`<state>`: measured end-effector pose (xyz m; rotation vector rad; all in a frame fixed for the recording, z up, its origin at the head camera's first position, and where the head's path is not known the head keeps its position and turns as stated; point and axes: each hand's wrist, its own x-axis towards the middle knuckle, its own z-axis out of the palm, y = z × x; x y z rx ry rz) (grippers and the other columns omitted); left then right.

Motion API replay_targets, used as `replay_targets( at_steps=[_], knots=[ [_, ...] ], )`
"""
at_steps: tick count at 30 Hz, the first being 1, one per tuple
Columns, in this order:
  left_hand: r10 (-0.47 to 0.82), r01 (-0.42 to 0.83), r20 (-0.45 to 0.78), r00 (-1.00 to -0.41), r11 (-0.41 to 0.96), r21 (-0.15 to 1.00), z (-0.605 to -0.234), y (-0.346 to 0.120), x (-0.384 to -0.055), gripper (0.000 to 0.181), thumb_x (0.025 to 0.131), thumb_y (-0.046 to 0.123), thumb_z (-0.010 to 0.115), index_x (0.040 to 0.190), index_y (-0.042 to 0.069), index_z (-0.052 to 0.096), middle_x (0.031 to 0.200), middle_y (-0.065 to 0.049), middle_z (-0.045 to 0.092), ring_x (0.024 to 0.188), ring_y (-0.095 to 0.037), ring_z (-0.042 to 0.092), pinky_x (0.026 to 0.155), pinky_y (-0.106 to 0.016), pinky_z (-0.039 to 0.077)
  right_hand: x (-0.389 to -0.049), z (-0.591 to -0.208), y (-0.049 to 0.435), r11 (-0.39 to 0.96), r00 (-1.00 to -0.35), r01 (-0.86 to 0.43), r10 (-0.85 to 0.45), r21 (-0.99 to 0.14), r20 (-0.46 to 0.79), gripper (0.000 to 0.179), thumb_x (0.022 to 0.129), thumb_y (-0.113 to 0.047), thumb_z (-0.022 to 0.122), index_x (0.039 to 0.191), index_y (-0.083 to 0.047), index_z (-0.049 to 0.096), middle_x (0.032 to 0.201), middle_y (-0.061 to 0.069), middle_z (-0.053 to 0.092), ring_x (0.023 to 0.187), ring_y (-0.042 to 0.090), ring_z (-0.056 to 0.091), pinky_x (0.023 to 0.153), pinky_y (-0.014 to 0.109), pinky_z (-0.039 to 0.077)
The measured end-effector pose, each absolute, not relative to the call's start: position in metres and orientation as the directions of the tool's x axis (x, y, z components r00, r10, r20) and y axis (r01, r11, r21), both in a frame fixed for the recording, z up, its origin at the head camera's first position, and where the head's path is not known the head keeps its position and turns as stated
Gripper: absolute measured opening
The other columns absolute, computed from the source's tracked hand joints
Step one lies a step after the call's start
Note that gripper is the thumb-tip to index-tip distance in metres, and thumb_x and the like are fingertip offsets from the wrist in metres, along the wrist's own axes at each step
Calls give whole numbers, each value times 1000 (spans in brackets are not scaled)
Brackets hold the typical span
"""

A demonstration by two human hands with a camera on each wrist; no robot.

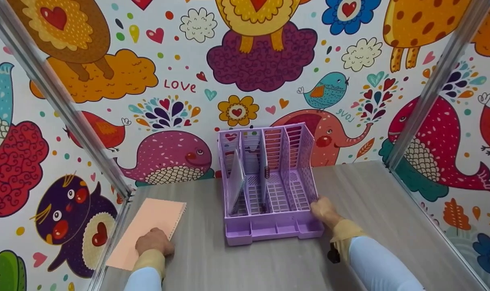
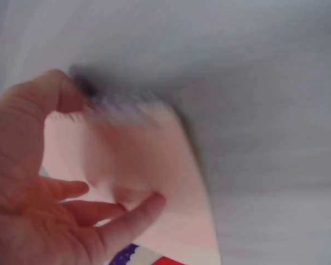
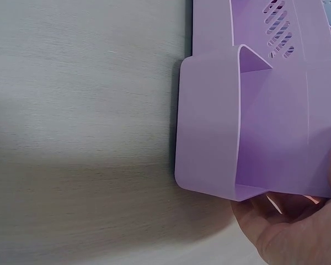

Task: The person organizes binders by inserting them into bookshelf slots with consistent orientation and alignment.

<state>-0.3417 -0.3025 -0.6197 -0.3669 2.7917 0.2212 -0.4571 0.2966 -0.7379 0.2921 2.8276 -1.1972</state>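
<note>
My left hand is at a peach spiral notebook left of centre on the table. In the left wrist view, the thumb is at the coil edge and the bent fingers lie over the cover of the notebook; the coil is blurred. My right hand grips the front right corner of a purple desk file organizer. The right wrist view shows the fingers of that hand around the side of its front tray.
A thin pale notebook leans in the organizer's leftmost slot. A coil-bound notebook stands edge-on farther right in it. Patterned walls with metal corner posts enclose the grey table at the back and sides.
</note>
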Motion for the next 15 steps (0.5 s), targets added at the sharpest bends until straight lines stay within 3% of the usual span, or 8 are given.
replay_targets(
  at_steps=[4, 6, 9, 15],
  knots=[
    [-258, -305, -315, -913, 946, 111, -628, -295, -344, 67, 100, 15, 63, 141, -33, 41, 126, -59, 60, 120, -77, 61, 94, -77, 63, -455, -737, 295, 657, -975, 219, 167, -721, -144, 54, 97, -16, 51, 138, 15, 67, 129, 32, 78, 110, 35, 74, 109, 61, 60],
    [-282, -327, -276, -919, 936, 129, -633, -294, -344, 58, 106, 8, 54, 143, -34, 39, 128, -66, 52, 122, -84, 55, 86, -81, 62, -453, -735, 292, 648, -974, 224, 167, -728, -151, 54, 97, -16, 52, 138, 15, 67, 130, 31, 78, 111, 36, 74, 109, 60, 60],
    [-308, -338, -199, -930, 931, 136, -640, -294, -344, 43, 109, 0, 45, 134, -35, 44, 122, -66, 54, 115, -81, 61, 77, -79, 63, -451, -732, 290, 641, -972, 235, 172, -731, -161, 54, 97, -16, 53, 139, 14, 67, 130, 31, 78, 111, 35, 74, 109, 59, 61],
    [-314, -326, -131, -941, 941, 91, -644, -294, -348, 30, 110, -1, 45, 117, -29, 52, 106, -53, 67, 97, -67, 71, 68, -73, 66, -449, -727, 292, 662, -973, 228, 176, -714, -148, 50, 94, -15, 55, 130, 16, 70, 120, 30, 80, 100, 34, 73, 99, 58, 63]
  ],
)
